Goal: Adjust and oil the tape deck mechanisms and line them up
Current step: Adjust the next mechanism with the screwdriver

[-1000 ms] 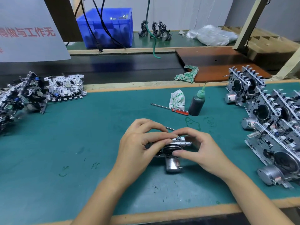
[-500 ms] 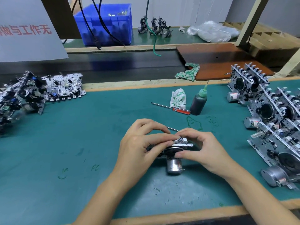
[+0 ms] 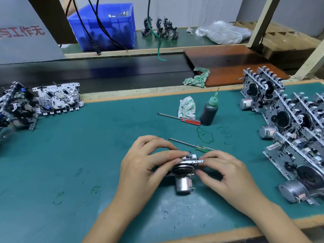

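A tape deck mechanism (image 3: pixel 184 168) stands on edge on the green mat, its silver motor can toward the viewer, dark flywheel above. More mechanisms (image 3: pixel 296 130) stand in a leaning row at right. A dark oil bottle (image 3: pixel 209 112) stands upright beyond.

Tabletop (image 3: pixel 73 155) matt green mat, scuffed and pen-marked, bare wood edge. Tape deck mechanism (image 3: pixel 185 165) bright stamped metal, shiny motor can. Mechanisms at right (image 3: pixel 296 137) same bright metal, dark glossy flywheels. Oil bottle (image 3: pixel 209 111) dark translucent plastic, green cap. Screwdriver (image 3: pixel 182 118) steel shaft, glossy red plastic handle. Rag (image 3: pixel 187 107) crumpled printed cloth. Bin (image 3: pixel 105 27) glossy blue plastic.
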A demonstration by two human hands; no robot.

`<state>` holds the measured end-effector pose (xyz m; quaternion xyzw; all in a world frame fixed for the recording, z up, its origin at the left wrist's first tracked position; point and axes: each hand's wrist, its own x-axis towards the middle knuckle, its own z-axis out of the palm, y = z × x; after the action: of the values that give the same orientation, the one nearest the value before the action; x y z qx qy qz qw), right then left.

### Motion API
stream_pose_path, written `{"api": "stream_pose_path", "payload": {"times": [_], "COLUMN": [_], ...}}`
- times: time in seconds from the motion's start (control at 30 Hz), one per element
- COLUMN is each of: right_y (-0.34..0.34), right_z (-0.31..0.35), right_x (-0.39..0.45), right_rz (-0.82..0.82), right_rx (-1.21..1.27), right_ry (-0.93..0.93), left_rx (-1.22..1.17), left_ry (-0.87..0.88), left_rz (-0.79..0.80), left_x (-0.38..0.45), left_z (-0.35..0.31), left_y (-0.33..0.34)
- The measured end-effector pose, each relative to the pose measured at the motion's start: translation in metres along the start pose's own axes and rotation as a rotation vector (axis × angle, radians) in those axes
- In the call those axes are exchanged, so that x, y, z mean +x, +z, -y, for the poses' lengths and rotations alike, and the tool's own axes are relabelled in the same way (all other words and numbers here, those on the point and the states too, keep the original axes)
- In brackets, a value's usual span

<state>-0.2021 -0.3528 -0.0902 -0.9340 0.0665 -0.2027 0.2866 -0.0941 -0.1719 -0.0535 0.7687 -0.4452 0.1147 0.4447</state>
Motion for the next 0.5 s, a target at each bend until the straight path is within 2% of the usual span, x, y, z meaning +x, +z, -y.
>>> {"api": "stream_pose_path", "payload": {"times": [0.27,0.37,0.5], "right_y": [0.000,0.000,-0.004], "right_z": [-0.003,0.000,0.008], "right_x": [-0.004,-0.003,0.005], "right_rz": [0.001,-0.005,-0.010], "right_rx": [0.058,0.003,0.020], "right_ry": [-0.043,-0.084,-0.056], "left_rx": [0.001,-0.016,-0.034], "left_ry": [-0.008,-0.021,-0.055], "left_rz": [0.002,0.018,0.060], "left_x": [0.001,0.001,0.004], "left_z": [0.001,0.000,-0.002], "left_y": [0.001,-0.001,-0.003]}}
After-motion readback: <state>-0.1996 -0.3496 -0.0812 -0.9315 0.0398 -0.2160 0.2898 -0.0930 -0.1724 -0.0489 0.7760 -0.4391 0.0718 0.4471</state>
